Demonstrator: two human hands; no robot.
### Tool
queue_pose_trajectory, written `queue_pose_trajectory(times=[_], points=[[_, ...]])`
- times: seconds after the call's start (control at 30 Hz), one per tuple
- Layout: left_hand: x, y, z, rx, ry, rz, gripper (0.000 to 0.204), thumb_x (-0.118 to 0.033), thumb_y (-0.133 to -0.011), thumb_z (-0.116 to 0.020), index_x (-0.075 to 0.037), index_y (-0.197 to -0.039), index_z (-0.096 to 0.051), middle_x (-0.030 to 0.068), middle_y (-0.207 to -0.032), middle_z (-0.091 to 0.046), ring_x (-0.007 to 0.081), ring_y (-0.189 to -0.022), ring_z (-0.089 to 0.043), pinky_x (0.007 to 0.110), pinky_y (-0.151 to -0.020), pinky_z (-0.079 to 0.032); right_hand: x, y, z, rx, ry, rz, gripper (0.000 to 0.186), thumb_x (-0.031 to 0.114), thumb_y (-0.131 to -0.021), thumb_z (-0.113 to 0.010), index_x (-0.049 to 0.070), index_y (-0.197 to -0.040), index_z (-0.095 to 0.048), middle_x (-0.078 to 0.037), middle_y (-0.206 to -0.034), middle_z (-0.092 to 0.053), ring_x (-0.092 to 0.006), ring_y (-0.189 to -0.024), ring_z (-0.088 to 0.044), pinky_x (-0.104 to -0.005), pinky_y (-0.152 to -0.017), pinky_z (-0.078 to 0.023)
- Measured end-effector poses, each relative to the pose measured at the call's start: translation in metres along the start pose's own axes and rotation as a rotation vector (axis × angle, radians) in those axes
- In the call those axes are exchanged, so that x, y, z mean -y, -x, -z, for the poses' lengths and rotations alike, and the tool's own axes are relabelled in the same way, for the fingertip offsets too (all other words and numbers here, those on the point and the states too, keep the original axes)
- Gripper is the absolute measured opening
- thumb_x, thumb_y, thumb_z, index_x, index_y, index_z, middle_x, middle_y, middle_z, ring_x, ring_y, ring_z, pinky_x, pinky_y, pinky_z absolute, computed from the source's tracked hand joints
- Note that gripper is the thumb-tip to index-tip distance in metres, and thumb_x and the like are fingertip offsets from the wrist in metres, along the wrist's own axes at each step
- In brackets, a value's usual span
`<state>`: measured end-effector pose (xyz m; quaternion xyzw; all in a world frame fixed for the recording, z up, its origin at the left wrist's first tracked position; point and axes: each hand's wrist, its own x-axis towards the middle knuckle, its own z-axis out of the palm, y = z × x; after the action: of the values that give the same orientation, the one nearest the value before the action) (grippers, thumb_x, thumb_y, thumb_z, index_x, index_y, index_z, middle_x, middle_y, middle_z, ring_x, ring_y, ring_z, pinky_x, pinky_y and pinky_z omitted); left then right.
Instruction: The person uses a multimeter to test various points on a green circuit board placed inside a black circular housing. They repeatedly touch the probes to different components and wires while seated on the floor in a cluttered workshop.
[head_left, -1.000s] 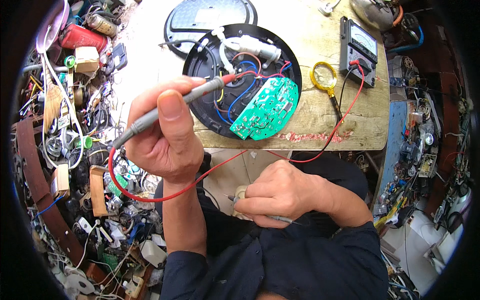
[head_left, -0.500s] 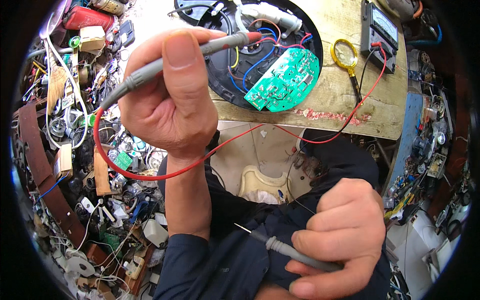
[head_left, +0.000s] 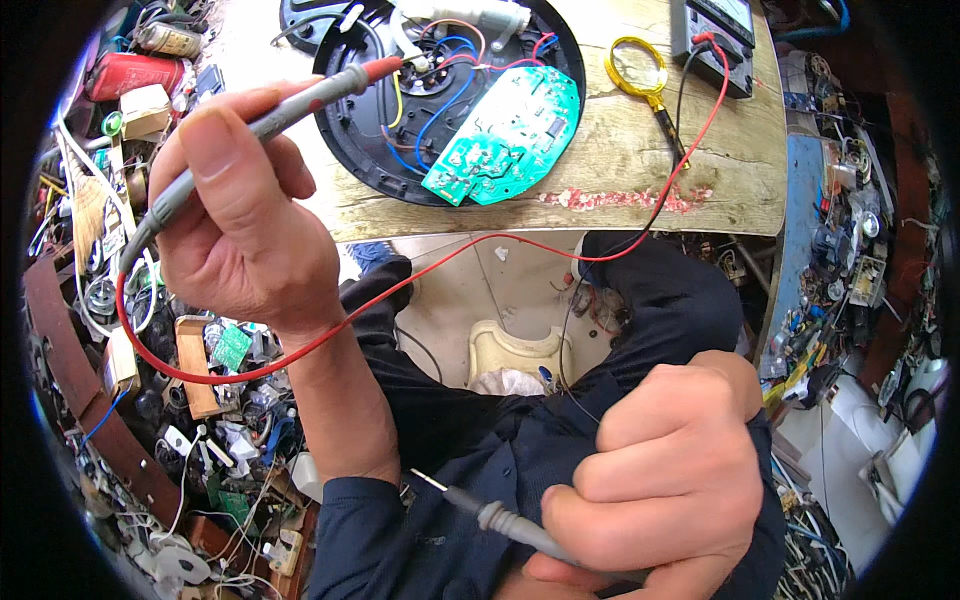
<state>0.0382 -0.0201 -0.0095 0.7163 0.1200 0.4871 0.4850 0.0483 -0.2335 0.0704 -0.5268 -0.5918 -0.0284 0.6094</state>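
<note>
My left hand (head_left: 240, 220) pinches a grey test probe (head_left: 285, 115) with a red tip end, raised in front of the table's left part. A red lead loops from this probe toward the analog multimeter (head_left: 735, 65) at the back right. My right hand (head_left: 665, 465) is closed around a second grey probe (head_left: 520, 525) low over my lap, its bare metal tip pointing up and left. Beyond the left hand lies a round black appliance base (head_left: 350, 165) with a green circuit board (head_left: 510, 135) and blue, red and yellow wires. Neither probe visibly touches the board.
A yellow-rimmed magnifying glass (head_left: 637, 65) lies on the wooden table (head_left: 760, 190) beside the multimeter. Heaps of electronic scrap fill the left side, with a red canister (head_left: 135, 75) among them. More parts crowd the right. A cream plastic stool (head_left: 520, 345) stands between my legs.
My left hand with its probe has moved left and slightly down in the view. The right hand's probe has shifted left and down a little. The table and its contents appear farther left and up.
</note>
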Motion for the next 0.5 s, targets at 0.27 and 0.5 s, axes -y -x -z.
queue_pose_trajectory(times=[0.27, 0.5], points=[[0.000, -0.001, 0.000, 0.005, -0.017, 0.021, 0.051, -0.038, -0.108, -0.052, 0.007, -0.096, -0.072, 0.0096, -0.071, -0.069, 0.0023, -0.050, -0.039, 0.019, -0.046, -0.020, 0.002, 0.010, -0.011, -0.156, 0.115, -0.003, 0.022, 0.000, -0.087, -0.064, 0.010, -0.103, -0.075, 0.003, -0.062, -0.047, -0.0063, -0.044, -0.036, -0.0246, -0.038, -0.023], [-0.004, -0.001, 0.006, 0.119, 0.103, 0.015, 0.039, -0.031, -0.107, -0.058, 0.005, -0.093, -0.067, 0.0171, -0.083, -0.073, 0.0062, -0.051, -0.048, 0.020, -0.050, -0.035, -0.023, 0.021, 0.010, 0.185, -0.122, -0.066, 0.022, 0.009, -0.081, -0.077, 0.006, -0.102, -0.070, -0.005, -0.075, -0.065, -0.0070, -0.046, -0.048, -0.0246, -0.039, -0.024]])
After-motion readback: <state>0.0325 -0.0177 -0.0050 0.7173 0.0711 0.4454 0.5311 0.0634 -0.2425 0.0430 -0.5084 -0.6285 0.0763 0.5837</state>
